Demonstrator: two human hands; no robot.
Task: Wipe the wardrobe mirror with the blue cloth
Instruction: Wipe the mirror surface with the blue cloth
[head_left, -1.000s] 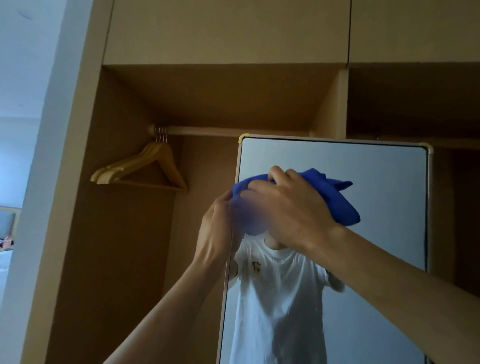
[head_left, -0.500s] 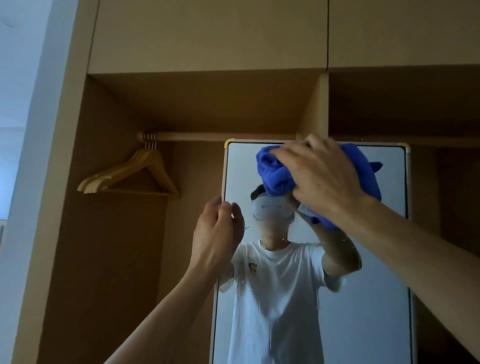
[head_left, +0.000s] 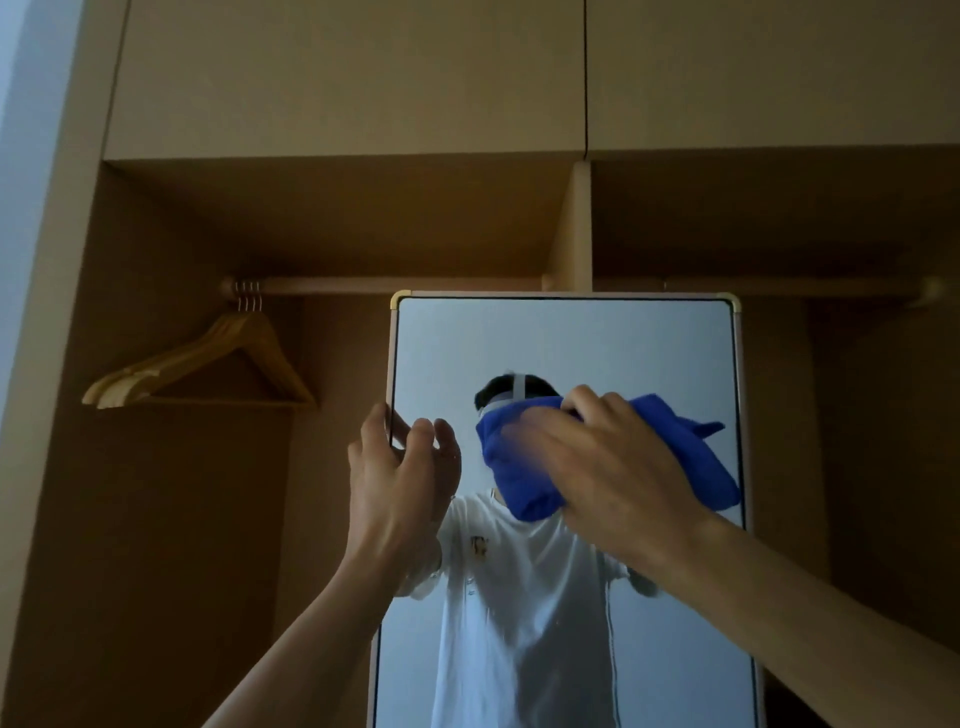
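The left hand (head_left: 402, 483) curled at the left edge of the tall wardrobe mirror (head_left: 571, 343). I could not tell if it held on. The blue cloth (head_left: 519, 473) sat bunched on the glass, up high, a bit to the right. The right hand (head_left: 613, 467) gripped it. Most of the long glass lay below, so I think the wipe should go down.

Several wooden hangers (head_left: 208, 364) dangle from a wooden rail (head_left: 389, 285), up and to the left of the left hand (head_left: 400, 483). High above the right hand (head_left: 613, 467), an upright divider panel (head_left: 571, 228) meets two closed upper cupboard doors (head_left: 353, 78).
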